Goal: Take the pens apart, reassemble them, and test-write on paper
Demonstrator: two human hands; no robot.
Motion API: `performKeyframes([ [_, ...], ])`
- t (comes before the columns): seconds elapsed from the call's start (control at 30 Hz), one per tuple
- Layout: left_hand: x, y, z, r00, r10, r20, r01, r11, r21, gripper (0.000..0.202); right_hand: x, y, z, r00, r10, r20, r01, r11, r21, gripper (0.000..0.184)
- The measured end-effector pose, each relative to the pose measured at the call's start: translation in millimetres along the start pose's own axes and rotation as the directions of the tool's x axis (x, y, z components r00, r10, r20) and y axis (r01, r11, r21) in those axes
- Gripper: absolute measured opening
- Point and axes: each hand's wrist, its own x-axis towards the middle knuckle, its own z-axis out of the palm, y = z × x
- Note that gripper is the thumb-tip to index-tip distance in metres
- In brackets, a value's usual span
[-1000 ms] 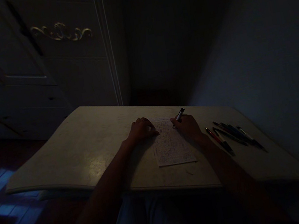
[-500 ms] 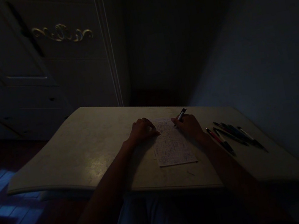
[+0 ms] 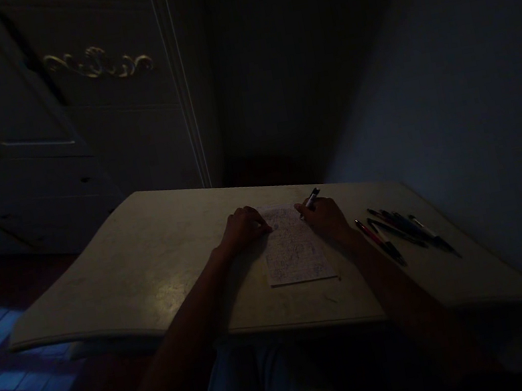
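A sheet of paper (image 3: 297,256), covered in dense handwriting or drawing, lies on the table in front of me. My left hand (image 3: 245,226) rests at its upper left edge, with curled fingers and the thumb together on the paper's margin. In my right hand (image 3: 324,217) is a pen (image 3: 312,198), held in a writing grip and tilted up to the right. Its tip is at the upper right part of the sheet. The light is too dim to make out the marks or whether the tip touches the paper.
Several pens (image 3: 401,228) lie in a loose group right of my right forearm, among them a red and black pen (image 3: 379,242). The pale table (image 3: 117,268) has a curved front edge above my legs. A cabinet (image 3: 129,138) stands behind; a wall (image 3: 479,116) is at the right.
The view has shifted slightly. My left fingertips have drawn closer to the thumb. An offset edge at the paper's lower left no longer shows. The pen stays in my right hand.
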Motion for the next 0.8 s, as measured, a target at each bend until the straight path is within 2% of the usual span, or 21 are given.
performKeyframes([
  [0.1,1.2,-1.5,0.2,1.000,-0.014,-0.018,0.014,1.000,0.001,0.013,-0.2,1.3,1.1,1.000,-0.022,0.016,0.019,0.989,0.149,0.043],
  [0.23,4.1,-6.7,4.1,0.999,-0.010,-0.050,0.009,1.000,-0.025,0.012,-0.3,1.5,3.0,0.998,-0.067,0.018,0.061,0.968,0.243,0.041],
  [0.37,5.3,-8.7,4.9,0.997,-0.031,-0.076,0.028,0.999,-0.032,0.026,-2.3,-0.3,9.0,0.970,-0.205,0.129,0.133,0.897,0.422,0.040],
  [0.47,4.9,-8.3,4.3,0.996,-0.053,-0.070,0.052,0.999,-0.016,0.034,-6.1,-3.5,11.1,0.936,-0.277,0.219,0.123,0.839,0.530,0.043],
  [0.53,4.6,-8.7,4.8,0.997,-0.046,-0.068,0.046,0.999,-0.005,0.035,-9.3,-6.5,9.1,0.896,-0.319,0.309,0.095,0.818,0.568,0.043],
  [0.67,5.3,-11.1,7.3,0.995,-0.040,-0.092,0.040,0.999,-0.003,0.029,-15.3,-11.2,-0.4,0.777,-0.416,0.472,0.052,0.790,0.610,0.041],
  [0.8,7.2,-14.1,9.2,0.995,-0.040,-0.094,0.039,0.999,-0.016,0.024,-18.5,-10.6,-6.4,0.678,-0.454,0.578,0.056,0.816,0.575,0.037],
])
